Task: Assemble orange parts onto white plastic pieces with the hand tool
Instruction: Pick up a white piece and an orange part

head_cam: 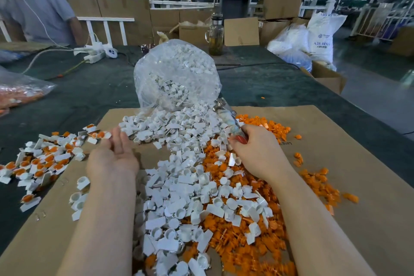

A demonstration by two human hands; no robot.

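My right hand (255,152) grips the hand tool (226,116) by its red handle; the metal head points up and away over the piles. My left hand (114,154) is palm-up with straight fingers and holds nothing. Just past its fingertips lies an assembled white piece with an orange insert (102,135), at the edge of a heap of assembled pieces (42,163) on the left. Loose white plastic pieces (179,186) spread down the middle of the cardboard sheet (358,163). Loose orange parts (257,242) lie right of and beneath them.
A clear bag of white pieces (177,74) lies open at the cardboard's far edge. Another bag with orange parts (20,92) sits far left. A power strip (96,54) and a glass jar (216,33) stand at the back. Another person (33,6) stands at the far left.
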